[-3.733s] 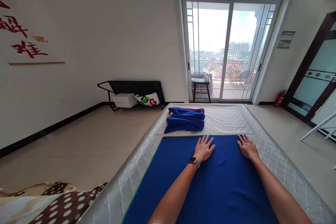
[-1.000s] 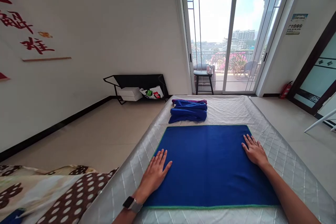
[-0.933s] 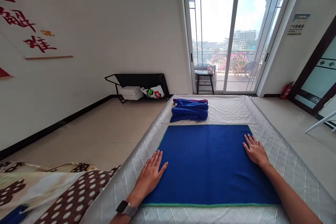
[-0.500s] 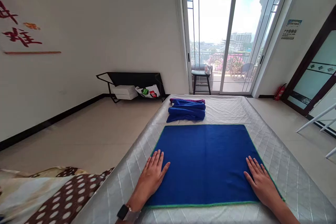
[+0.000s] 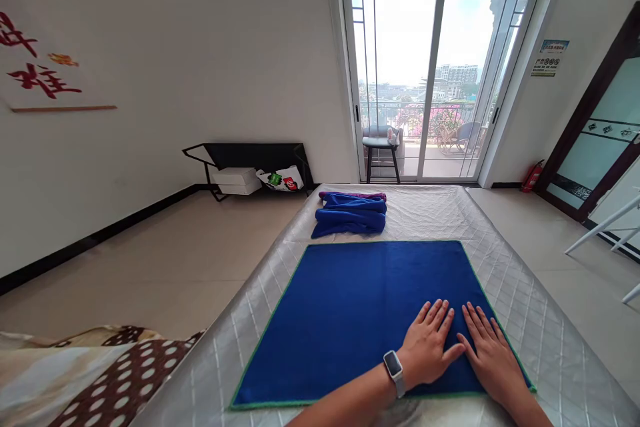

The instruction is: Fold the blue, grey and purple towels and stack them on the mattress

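Observation:
A blue towel (image 5: 345, 307) with a green edge lies spread flat on the silvery quilted mattress (image 5: 520, 280). My left hand (image 5: 431, 340), with a watch (image 5: 393, 364) on its wrist, rests palm down on the towel's right half, fingers stretched out. Just to its right, my right hand (image 5: 489, 350) also lies flat along the towel's right edge, fingers extended. The two thumbs come close together or touch. Beyond the towel sits a pile of folded blue towels (image 5: 350, 213) with a purple one at its back.
A brown dotted blanket (image 5: 117, 380) lies at the lower left. By the wall stands a black rack (image 5: 255, 155) with white boxes (image 5: 237, 180) beside it. Ahead are a stool (image 5: 381, 143) and a sliding glass door (image 5: 435, 80). A fire extinguisher (image 5: 532, 176) stands at the right.
My left hand has moved right across the towel, from its left edge to beside my right hand. My right hand stays near the right edge. The view has tilted slightly.

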The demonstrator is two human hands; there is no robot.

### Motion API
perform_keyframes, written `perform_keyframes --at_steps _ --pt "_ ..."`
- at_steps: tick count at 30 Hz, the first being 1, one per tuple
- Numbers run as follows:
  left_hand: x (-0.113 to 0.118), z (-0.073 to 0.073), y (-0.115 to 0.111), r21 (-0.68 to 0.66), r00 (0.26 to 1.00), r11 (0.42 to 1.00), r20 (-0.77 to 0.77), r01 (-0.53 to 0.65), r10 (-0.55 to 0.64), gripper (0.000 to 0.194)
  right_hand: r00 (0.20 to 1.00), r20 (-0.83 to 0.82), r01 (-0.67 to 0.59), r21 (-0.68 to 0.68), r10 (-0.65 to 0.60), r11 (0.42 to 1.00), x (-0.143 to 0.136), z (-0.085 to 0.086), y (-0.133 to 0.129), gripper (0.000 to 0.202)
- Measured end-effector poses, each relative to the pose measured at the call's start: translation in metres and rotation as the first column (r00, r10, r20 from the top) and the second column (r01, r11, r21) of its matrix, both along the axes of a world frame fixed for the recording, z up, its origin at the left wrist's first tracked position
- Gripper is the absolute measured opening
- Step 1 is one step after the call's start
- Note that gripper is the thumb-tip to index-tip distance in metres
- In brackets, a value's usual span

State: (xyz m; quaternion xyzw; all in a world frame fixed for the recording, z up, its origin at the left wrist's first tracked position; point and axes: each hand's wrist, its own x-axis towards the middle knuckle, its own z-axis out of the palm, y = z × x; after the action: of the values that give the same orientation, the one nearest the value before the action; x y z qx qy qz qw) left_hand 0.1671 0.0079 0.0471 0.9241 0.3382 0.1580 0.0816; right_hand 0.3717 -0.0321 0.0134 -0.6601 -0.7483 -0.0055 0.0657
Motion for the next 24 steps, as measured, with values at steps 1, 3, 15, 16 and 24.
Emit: perform_keyframes --at_steps 1,3,15,16,24 --pt "-0.016 -0.003 0.002 0.007 1.000 1.000 -0.013 -0.023 0.024 0.068 1.000 -0.005 0.012 0.000 -0.012 1.000 -0.002 0.001 0.000 0.068" --pt "-0.061 -0.010 0.006 0.028 0.993 0.994 -0.056 -0.103 0.104 0.066 0.999 -0.018 0.031 -0.005 -0.031 1.000 -0.005 0.005 -0.001 0.069" --pt "-0.353 -0.086 -0.046 0.160 0.669 0.703 -0.220 -0.693 0.710 0.064 0.998 -0.035 0.045 -0.046 -0.047 0.998 -0.003 0.002 0.000 0.070" --pt "-0.356 -0.086 -0.049 0.153 0.676 0.710 -0.221 -0.688 0.703 0.063 0.998 -0.030 0.048 -0.057 -0.050 0.997 -0.001 0.001 0.000 0.071" --pt "-0.342 -0.072 -0.042 0.150 0.665 0.700 -0.226 -0.698 0.712 0.062 0.999 0.004 0.051 -0.039 -0.051 0.998 0.008 0.012 0.042 0.070"
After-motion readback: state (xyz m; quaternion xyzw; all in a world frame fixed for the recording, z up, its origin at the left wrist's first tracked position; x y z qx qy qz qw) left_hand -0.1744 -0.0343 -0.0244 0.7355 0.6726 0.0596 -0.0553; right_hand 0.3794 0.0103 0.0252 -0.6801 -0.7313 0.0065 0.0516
